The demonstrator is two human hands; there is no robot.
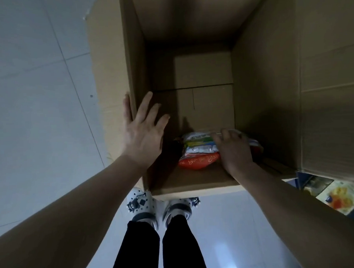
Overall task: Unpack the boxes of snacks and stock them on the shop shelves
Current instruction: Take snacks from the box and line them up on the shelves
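Observation:
A tall open cardboard box (266, 100) stands on the floor right in front of me. At its bottom, near the front wall, lies a snack packet (197, 151), white and green on top and orange-red below. My right hand (233, 149) reaches down into the box and rests on the packet's right side, fingers curled over its top edge. My left hand (142, 129) is spread open, thumb outside and fingers inside the box's left wall, palm against its rim.
The box's flaps stand up at the left and right. Pale floor tiles (31, 112) spread to the left and under me. My feet in white clogs (143, 209) touch the box's front. Colourful printed packaging (337, 197) lies at the lower right.

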